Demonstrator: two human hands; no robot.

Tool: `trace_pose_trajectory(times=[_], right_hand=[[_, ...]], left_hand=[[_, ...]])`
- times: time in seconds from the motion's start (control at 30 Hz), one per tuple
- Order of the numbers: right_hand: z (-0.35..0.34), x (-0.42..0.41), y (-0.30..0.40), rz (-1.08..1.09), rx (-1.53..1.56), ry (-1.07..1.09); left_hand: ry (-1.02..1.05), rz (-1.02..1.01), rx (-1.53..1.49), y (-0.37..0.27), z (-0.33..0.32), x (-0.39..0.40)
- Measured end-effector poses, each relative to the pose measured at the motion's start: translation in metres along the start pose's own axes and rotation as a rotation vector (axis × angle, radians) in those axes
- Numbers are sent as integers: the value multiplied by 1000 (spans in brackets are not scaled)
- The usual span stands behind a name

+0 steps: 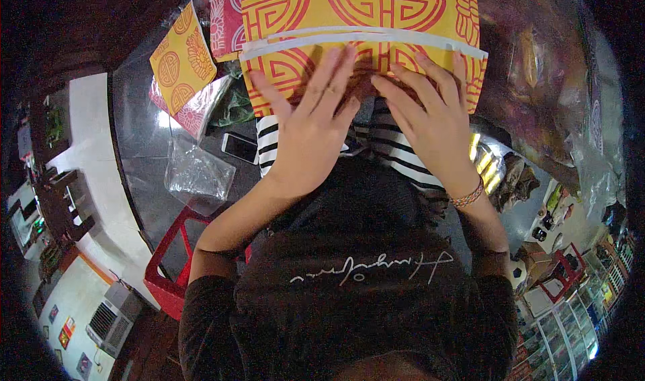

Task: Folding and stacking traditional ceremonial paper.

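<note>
A large sheet of yellow paper with red round patterns [385,3] lies before me, with a whitish strip [368,36] running across it near the edge closest to me. My left hand [315,124] rests on the paper's near part, fingers spread up to the strip. My right hand [436,114], a woven bracelet on its wrist, lies flat to the right with fingertips on the same part. Between the hands the paper's near edge is in shadow. A pink patterned sheet [225,18] shows behind it at the left.
At the left are a small yellow patterned piece [182,61], a phone [240,147], a clear plastic bag [196,172] and a red frame [164,275]. Large clear plastic wrapping [534,73] covers the right side. Striped cloth [403,154] lies below the paper.
</note>
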State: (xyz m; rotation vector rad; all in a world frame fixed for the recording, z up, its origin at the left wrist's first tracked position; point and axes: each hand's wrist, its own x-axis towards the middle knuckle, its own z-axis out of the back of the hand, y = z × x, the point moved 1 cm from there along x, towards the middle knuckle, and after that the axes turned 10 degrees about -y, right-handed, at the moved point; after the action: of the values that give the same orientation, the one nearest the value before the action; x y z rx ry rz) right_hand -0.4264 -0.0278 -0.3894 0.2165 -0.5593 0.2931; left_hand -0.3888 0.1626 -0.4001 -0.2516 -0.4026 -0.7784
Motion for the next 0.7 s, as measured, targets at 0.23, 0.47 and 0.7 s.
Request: trace_pose_trajectory(times=[0.23,0.47,0.7], right_hand=[[-4,-3,-4,19,6,-24],[3,0,-9,96,44,-196],[5,13,-8,119,56,-278]], left_hand=[[21,-148,-101,9,-4,5],[-111,-233,-200,29,6,24],[-145,-235,-247,24,17,37]])
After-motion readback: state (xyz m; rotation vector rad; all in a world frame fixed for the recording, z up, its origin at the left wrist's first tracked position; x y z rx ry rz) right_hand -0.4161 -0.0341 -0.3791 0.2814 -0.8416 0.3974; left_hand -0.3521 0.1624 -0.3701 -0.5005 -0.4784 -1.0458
